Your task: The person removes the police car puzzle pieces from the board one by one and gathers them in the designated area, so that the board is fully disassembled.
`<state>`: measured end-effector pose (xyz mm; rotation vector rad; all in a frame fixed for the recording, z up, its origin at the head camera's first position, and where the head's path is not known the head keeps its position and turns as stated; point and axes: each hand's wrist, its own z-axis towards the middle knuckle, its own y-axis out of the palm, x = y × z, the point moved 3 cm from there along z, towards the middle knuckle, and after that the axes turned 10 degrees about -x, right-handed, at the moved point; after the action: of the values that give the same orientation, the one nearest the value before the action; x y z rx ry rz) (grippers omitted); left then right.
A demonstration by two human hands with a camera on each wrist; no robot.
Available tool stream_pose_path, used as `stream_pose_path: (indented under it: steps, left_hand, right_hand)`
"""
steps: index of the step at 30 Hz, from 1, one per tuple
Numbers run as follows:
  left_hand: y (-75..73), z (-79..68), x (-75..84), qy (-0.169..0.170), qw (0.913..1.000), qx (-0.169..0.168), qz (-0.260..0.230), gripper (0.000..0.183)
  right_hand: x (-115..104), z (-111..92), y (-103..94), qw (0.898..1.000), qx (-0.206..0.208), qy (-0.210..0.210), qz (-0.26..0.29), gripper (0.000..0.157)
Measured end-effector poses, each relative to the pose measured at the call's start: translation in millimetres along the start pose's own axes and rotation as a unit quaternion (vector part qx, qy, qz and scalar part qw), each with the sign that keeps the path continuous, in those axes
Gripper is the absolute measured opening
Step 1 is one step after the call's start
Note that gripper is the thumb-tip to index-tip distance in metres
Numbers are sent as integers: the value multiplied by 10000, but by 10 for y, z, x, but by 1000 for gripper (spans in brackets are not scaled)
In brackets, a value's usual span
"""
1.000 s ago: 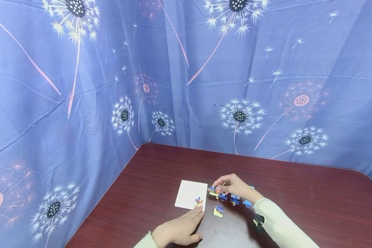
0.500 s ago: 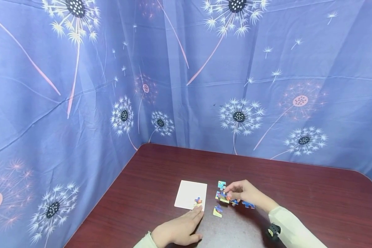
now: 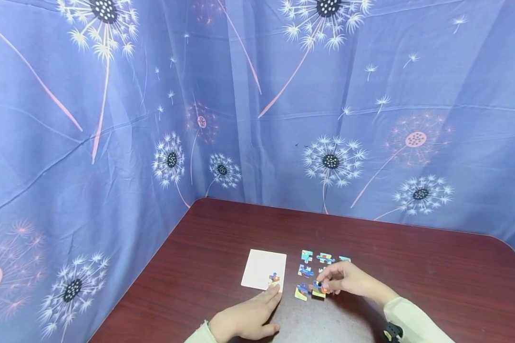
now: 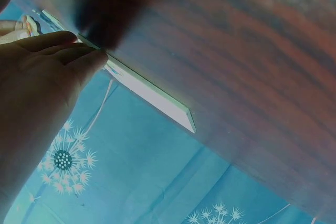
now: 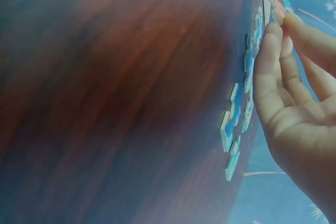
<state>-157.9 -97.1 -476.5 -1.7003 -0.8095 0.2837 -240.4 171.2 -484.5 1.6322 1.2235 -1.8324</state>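
My right hand pinches a colourful puzzle piece low over the dark wooden table, just right of a loose yellow-and-blue piece. The right wrist view shows the fingertips closed on that piece. My left hand lies flat on the table, its fingertips touching the near right corner of a white board. One small piece lies on that board. In the left wrist view the fingers rest straight against the board's edge.
Several more puzzle pieces lie beyond my right hand, among them one close by and a far row; they appear edge-on in the right wrist view. A blue dandelion-print curtain closes off the table's back and left sides.
My right hand has carried the pinched piece from the board's far right corner back toward me, down beside the loose yellow-and-blue piece. The far row is now uncovered. My left hand has stayed still.
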Motion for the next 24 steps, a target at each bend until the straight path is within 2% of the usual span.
stream_pose_path:
  steps: [7,12,24]
  left_hand:
    - [-17,-20,10,8,10000,22,-1,66]
    - [-17,-22,11,29,10000,74,14,66]
    - [-5,-16,6,38,10000,47,-16,66]
  right_hand:
    - [51,-33,48,9993,-296,-207,121,18]
    - [71,-34,65,9997,-199,-102,73,17]
    - [54,-53,106,9990,-182,-381,135,17]
